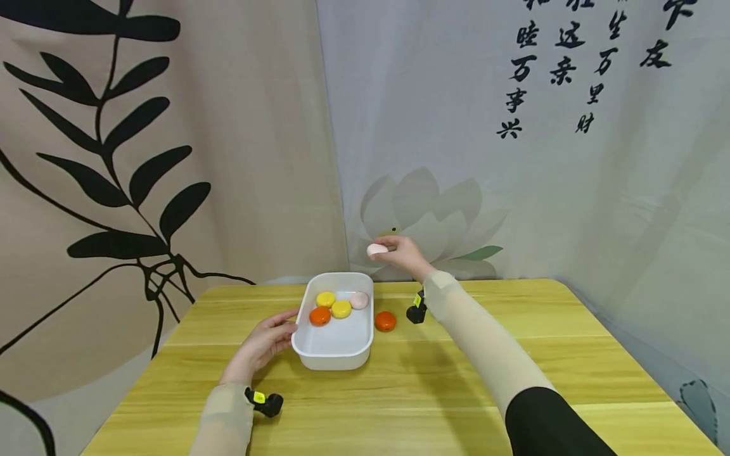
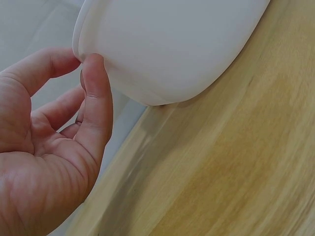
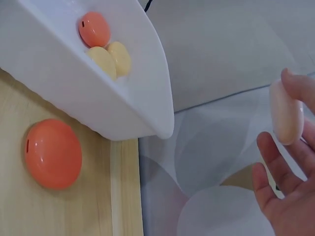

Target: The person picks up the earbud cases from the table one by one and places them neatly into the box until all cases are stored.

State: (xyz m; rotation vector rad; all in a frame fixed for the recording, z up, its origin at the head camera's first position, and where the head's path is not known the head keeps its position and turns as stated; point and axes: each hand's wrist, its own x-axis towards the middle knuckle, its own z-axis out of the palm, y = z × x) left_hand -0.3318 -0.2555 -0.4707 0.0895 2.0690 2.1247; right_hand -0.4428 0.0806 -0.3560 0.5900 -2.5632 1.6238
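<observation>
My right hand (image 1: 403,253) is raised above the table's far edge and pinches a pale pink, smooth rounded disc (image 3: 287,112) between thumb and fingers. At the left, my left hand (image 1: 268,342) is at the side of a white plastic tub (image 1: 333,362). Thumb and forefinger grip its rim in the left wrist view. Inside the tub lie an orange disc (image 1: 320,316), two yellow discs (image 1: 326,299) (image 1: 341,309) and another pale pink disc (image 1: 358,300). Another orange disc (image 3: 53,154), with a small dark slot in its edge, sits on the table just right of the tub.
The light wooden table (image 1: 319,418) has its far edge close behind the tub. Beyond it hangs a cloth backdrop (image 1: 274,139) with printed leaves, a lotus and dark characters. Small black devices (image 1: 265,402) (image 1: 417,310) are strapped at both wrists.
</observation>
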